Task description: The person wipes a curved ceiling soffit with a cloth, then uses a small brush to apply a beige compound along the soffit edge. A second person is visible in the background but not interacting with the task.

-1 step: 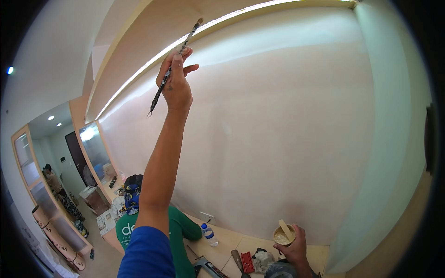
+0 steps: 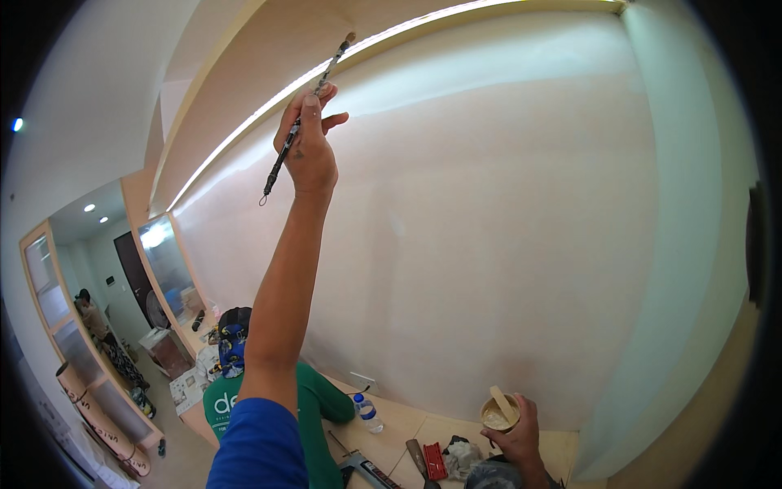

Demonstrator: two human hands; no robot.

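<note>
My left hand is raised high at the end of a stretched arm in a blue sleeve. Its fingers close around a thin, paint-spotted black paintbrush, whose tip meets the beige panel just above the lit strip. Low on the right, my right hand grips a small open cup from its right side. A flat wooden stick leans in the cup over a pale, creamy mass.
A person in a green shirt sits below my left arm. On the wooden surface stand a water bottle, a caulking gun, a red object and crumpled white cloth. Brown rolls lean at left; another person stands beyond the glazed frame.
</note>
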